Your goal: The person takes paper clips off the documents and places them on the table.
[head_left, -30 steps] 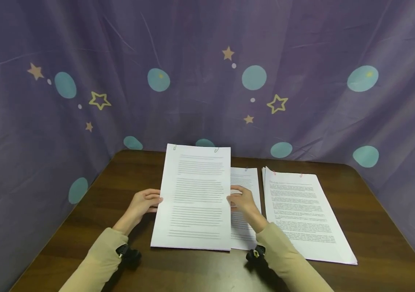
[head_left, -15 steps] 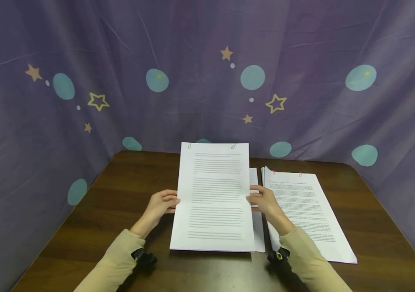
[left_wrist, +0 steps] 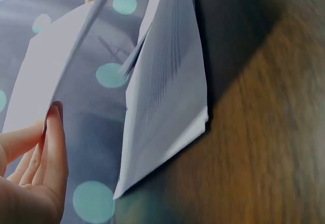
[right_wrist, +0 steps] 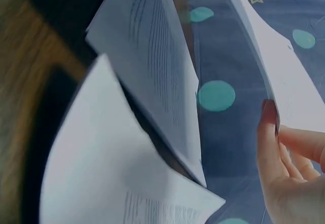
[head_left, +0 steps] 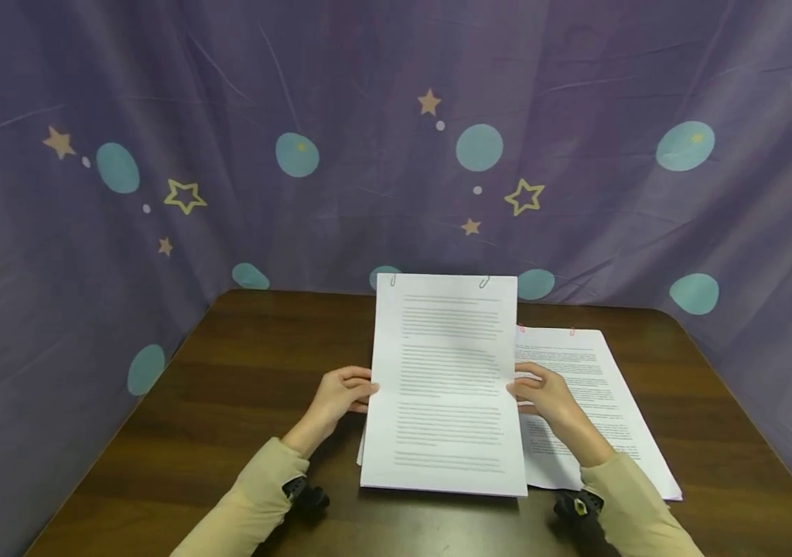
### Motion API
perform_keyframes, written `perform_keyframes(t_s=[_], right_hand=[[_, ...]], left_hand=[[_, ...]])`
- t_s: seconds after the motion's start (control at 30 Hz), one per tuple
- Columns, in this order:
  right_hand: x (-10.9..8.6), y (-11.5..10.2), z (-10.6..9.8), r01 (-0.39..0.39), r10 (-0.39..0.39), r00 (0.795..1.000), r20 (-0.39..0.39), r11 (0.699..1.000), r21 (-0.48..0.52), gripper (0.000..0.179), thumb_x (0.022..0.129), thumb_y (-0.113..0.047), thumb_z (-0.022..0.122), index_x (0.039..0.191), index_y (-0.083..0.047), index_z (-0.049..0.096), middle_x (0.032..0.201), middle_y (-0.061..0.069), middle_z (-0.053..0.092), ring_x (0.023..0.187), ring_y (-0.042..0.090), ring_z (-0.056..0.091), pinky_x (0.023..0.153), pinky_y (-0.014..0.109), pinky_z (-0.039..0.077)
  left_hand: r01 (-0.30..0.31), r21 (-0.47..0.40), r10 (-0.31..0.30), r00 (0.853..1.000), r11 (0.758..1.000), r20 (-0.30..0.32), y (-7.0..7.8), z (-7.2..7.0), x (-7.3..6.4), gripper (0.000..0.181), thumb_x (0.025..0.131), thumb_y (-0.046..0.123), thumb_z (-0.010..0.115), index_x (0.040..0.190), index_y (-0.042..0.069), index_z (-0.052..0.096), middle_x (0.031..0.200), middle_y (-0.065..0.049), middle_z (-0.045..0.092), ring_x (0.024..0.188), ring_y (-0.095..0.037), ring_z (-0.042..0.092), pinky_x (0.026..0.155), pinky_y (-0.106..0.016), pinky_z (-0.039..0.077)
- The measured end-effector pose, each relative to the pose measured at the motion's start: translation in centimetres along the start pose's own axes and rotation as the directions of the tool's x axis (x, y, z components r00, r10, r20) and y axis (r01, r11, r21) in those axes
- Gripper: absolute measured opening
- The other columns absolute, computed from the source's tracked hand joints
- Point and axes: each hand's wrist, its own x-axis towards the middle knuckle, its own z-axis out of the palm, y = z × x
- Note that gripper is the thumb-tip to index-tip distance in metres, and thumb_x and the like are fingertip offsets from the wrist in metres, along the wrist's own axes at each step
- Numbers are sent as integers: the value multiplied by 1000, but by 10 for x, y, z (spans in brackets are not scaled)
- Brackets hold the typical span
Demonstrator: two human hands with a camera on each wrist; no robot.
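Note:
A sheaf of printed paper (head_left: 448, 418) with two paper clips on its top edge is held up over the table. My left hand (head_left: 336, 396) pinches its left edge between thumb and fingers. At the right edge my right hand (head_left: 544, 394) pinches it the same way. Both wrist views show the sheaf raised above a second paper stack (left_wrist: 167, 87) lying on the table. In the head view that lower stack is almost wholly hidden. To the right lies a third stack (head_left: 594, 402) with red clips, partly covered by the held sheaf and my right hand.
The dark wooden table (head_left: 250, 363) ends at the back against a purple curtain (head_left: 368, 93) with stars and teal spots. A small black device (head_left: 308, 495) sits at the left wrist, another black device (head_left: 577, 507) at the right.
Both hands have carried the held sheaf to the right. It now covers most of the middle stack and the left edge of the right stack. Both grips look the same.

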Motion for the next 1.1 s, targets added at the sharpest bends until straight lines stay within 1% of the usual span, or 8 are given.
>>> perform_keyframes(t_s=[0.2,0.4,0.5,0.67,0.8,0.87,0.93,1.1], right_hand=[[-5,7,-13,16,-16,999,31,1000,5,52,85,-10,58,128,6,34,90,2,61,76,12,58,70,31,51],[-8,15,-18,12,-13,999,40,1000,16,49,84,-8,58,125,7,36,90,3,62,75,12,59,69,32,51],[-9,17,-20,16,-15,999,42,1000,0,50,84,-7,58,125,8,35,92,5,63,77,13,59,69,33,51],[-8,12,-25,52,-50,998,29,995,-81,51,83,-8,59,126,8,37,94,13,63,79,18,61,71,36,52],[-5,1,-31,138,-138,990,11,977,-163,47,84,-8,58,125,7,40,96,21,62,79,23,62,69,35,53],[-3,-7,-35,198,-203,979,0,957,-212,44,85,-5,57,123,8,42,97,25,61,78,27,63,67,33,53],[-1,-17,-38,268,-283,959,-20,925,-270,41,84,-2,57,122,9,43,98,28,59,79,31,62,65,31,53],[5,-46,-43,393,-481,872,-93,801,-452,35,83,-1,59,116,6,50,100,26,59,86,36,59,70,37,51]], left_hand=[[-5,33,4,999,999,36,-2,11,0,25,78,5,64,97,-10,58,70,-8,64,52,-12,54,51,-27,51],[-33,98,22,993,995,115,-4,16,-4,27,80,3,60,101,-14,54,81,-14,65,58,-12,56,53,-32,53],[-40,108,25,990,993,139,-4,18,-4,26,81,1,59,101,-14,53,82,-15,64,59,-12,55,52,-31,52],[-47,81,36,991,996,129,-5,22,-3,22,81,-2,58,98,-15,53,81,-17,64,56,-11,54,50,-28,51],[-56,64,49,992,996,112,-4,25,-1,22,81,-3,58,97,-16,53,83,-22,64,55,-11,54,48,-27,49],[-61,66,53,993,996,108,-4,26,0,21,81,-3,58,97,-16,53,83,-22,64,55,-11,54,47,-26,49],[-66,68,58,993,996,106,-4,27,-1,20,81,-3,58,96,-16,54,83,-21,64,55,-11,54,46,-24,48],[-89,66,81,990,994,118,-4,28,-4,19,80,-3,58,95,-16,53,82,-22,64,54,-11,54,46,-26,48]])
